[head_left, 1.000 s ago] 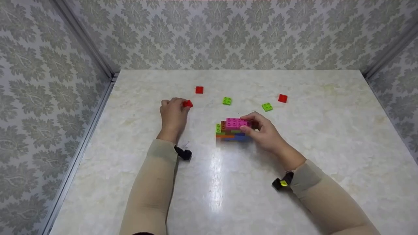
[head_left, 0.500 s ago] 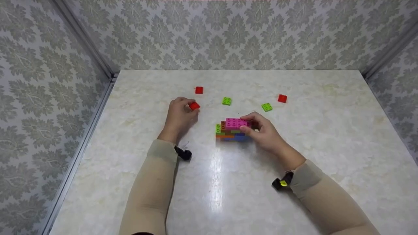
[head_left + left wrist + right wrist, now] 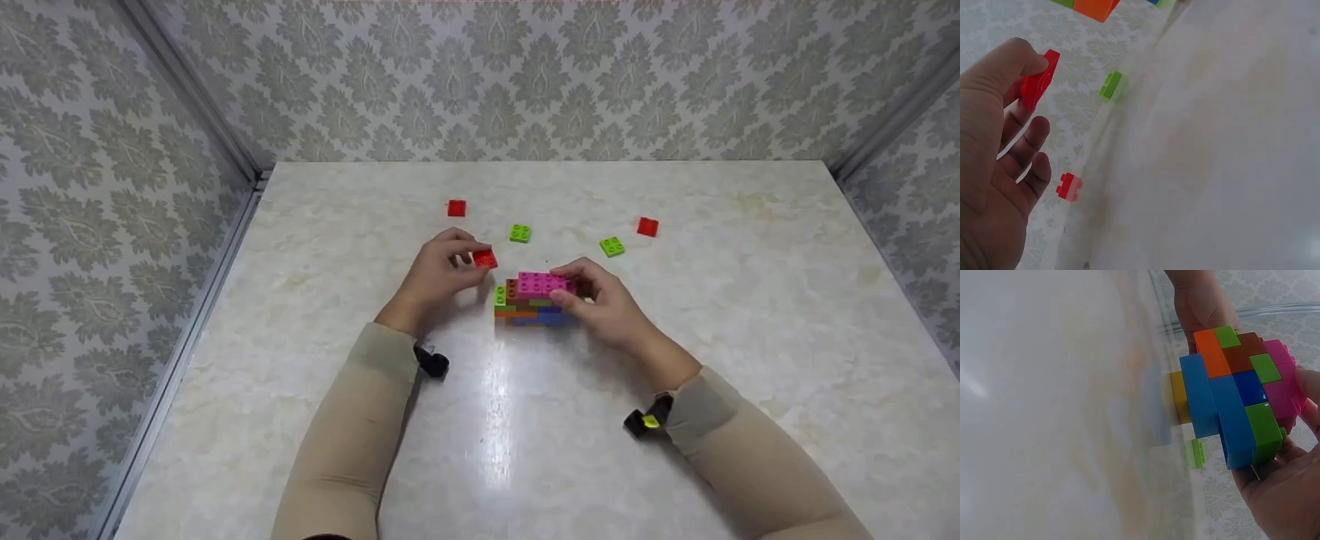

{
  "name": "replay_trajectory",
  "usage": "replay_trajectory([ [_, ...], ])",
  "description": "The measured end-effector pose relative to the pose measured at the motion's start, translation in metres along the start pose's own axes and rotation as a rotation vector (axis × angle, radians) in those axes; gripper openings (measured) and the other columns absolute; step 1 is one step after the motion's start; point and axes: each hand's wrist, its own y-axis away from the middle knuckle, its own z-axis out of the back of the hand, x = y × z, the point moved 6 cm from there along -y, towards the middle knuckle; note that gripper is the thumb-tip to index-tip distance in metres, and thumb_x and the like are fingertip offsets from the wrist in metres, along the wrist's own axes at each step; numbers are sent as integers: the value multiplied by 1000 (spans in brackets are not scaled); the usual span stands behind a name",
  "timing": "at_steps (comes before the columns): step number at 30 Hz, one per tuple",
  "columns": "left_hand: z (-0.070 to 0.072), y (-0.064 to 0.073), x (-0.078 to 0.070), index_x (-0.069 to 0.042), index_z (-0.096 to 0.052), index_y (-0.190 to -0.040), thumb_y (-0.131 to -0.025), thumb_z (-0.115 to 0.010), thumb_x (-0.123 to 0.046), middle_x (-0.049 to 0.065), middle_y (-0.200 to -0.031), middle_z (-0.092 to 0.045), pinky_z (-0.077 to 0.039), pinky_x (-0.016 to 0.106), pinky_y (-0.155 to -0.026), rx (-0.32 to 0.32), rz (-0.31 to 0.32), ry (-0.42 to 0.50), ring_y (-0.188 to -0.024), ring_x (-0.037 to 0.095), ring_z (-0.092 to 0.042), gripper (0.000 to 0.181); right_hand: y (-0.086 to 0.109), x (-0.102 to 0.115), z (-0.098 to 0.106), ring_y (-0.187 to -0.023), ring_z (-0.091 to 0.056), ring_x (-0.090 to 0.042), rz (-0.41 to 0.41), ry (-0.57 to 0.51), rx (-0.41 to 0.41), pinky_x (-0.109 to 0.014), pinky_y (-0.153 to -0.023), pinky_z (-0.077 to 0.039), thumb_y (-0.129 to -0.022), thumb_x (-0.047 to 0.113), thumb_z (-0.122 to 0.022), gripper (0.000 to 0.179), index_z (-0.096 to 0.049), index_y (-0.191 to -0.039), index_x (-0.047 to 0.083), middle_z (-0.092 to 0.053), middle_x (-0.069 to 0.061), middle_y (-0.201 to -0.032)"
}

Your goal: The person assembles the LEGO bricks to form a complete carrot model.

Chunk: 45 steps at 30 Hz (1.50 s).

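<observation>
My left hand (image 3: pixel 446 270) pinches a red toy brick (image 3: pixel 485 258) between thumb and fingers, its hollow underside showing in the head view. The brick is held just left of a stack of building blocks (image 3: pixel 534 286). In the left wrist view the red brick (image 3: pixel 1040 80) sits tilted at the thumb tip, the other fingers loosely bent. My right hand (image 3: pixel 611 307) grips the right end of the stack. The right wrist view shows the stack's side, with blue bricks (image 3: pixel 1199 396) low, a yellow brick (image 3: pixel 1180 398) under them, and pink bricks (image 3: pixel 1280 394) on top.
Beyond the hands lie two flat red bricks, one at the back left (image 3: pixel 457 208) and one at the right (image 3: pixel 648 226). Two lime green bricks, one near the middle (image 3: pixel 520 233) and one farther right (image 3: pixel 612 246), lie between them. Patterned walls (image 3: pixel 495 82) border the table.
My left hand has moved right with the red brick, toward the stack, and the brick has turned to show its underside. My right hand and the stack stay in place.
</observation>
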Motion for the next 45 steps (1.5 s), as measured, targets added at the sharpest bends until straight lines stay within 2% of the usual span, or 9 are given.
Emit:
replay_trajectory([
  [5, -9, 0, -9, -11, -85, -130, -101, -85, -16, 6, -125, -72, -52, 38, -96, 45, -33, 18, -106, 24, -64, 30, 0, 0, 0, -113, -62, -26, -1, -1, 0, -24, -97, -52, -110, 18, -77, 34, -68, -141, 7, -72, -11, -133],
  [12, -12, 0, -21, -7, -84, -130, -99, -85, -13, 10, -126, -79, -51, 35, -90, 39, -84, 65, -103, 24, -67, 32, 0, 0, 0, -113, -63, -24, 5, 5, -1, -24, -96, -52, -110, 18, -76, 33, -69, -140, 7, -71, -11, -134],
  [21, -17, 3, -34, -12, -84, -130, -99, -83, -14, 6, -122, -78, -51, 31, -90, 43, -109, 146, -101, 17, -64, 32, 0, 2, -1, -108, -62, -23, 19, -10, -3, -24, -93, -52, -109, 15, -77, 34, -69, -140, 6, -72, -10, -132],
  [28, -21, 6, -44, -10, -84, -127, -97, -81, -12, 8, -120, -77, -50, 36, -89, 90, -161, 227, -101, 20, -63, 30, 0, 2, -1, -108, -62, -25, 20, -10, 4, -25, -93, -52, -109, 17, -77, 33, -68, -140, 7, -73, -10, -131],
  [33, -26, 8, -48, -11, -85, -126, -96, -81, -16, 8, -121, -77, -50, 40, -89, 144, -170, 214, -103, 20, -63, 30, 0, 2, -1, -109, -62, -26, 21, -6, 4, -25, -95, -52, -109, 18, -77, 34, -68, -140, 8, -73, -10, -131],
  [39, -30, 10, -51, -7, -84, -126, -95, -82, -19, 9, -121, -79, -51, 51, -92, 194, -180, 211, -102, 21, -62, 34, 0, 0, -1, -111, -62, -26, 19, -1, 5, -24, -97, -53, -109, 19, -77, 34, -68, -140, 8, -73, -10, -131],
  [45, -32, 11, -53, -3, -82, -129, -96, -84, -22, 11, -122, -79, -51, 51, -94, 221, -190, 211, -103, 20, -61, 38, 0, 2, -1, -109, -63, -25, 28, 0, 2, -24, -95, -53, -109, 16, -77, 33, -68, -140, 7, -72, -10, -128],
])
